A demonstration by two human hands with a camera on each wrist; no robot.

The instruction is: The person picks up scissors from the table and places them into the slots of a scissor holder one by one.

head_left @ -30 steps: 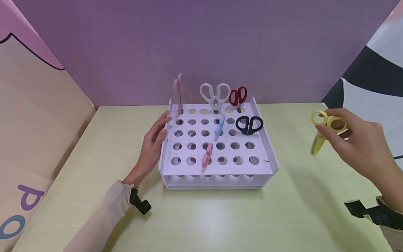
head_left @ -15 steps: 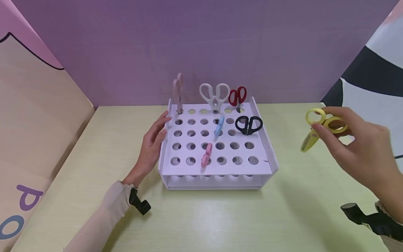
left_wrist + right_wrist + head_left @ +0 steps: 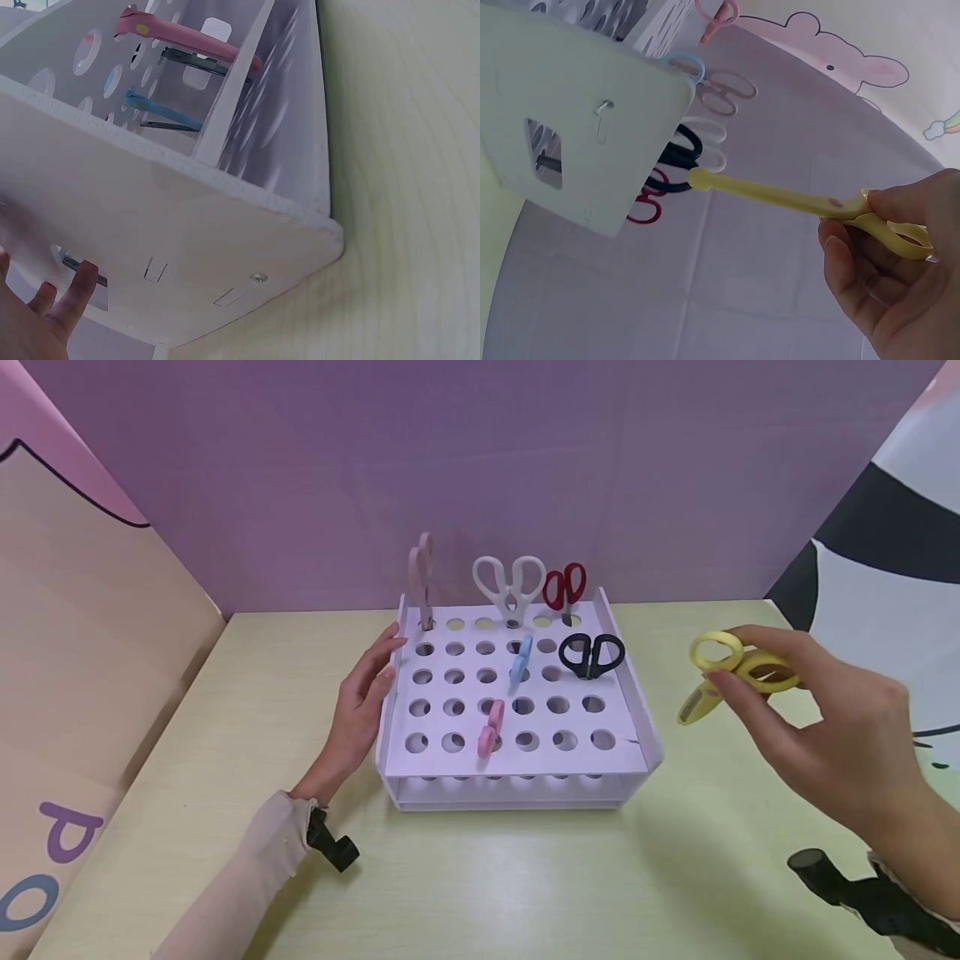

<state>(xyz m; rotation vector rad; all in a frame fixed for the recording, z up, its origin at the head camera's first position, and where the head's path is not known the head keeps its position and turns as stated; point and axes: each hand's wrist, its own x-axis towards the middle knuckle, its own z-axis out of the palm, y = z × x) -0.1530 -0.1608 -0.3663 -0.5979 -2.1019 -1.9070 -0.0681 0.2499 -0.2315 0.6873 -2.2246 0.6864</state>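
Note:
In the head view a white scissors rack with rows of round holes stands mid-table. My left hand rests against its left side, fingers loosely extended, near a side cutout in the left wrist view. To the rack's right, my right hand pinches yellow scissors by the handles above the table. Their yellow blade end points toward the rack in the right wrist view. Black scissors, blue scissors and pink scissors stand in rack holes.
Along the rack's back row stand pale pink scissors, white scissors and red scissors. Raised side panels edge the rack. Behind the pale wooden table is a purple backdrop, with printed panels on both sides.
My right hand has moved left toward the rack with the yellow scissors, which have tilted nearer to level. My left hand and the rack stay in place.

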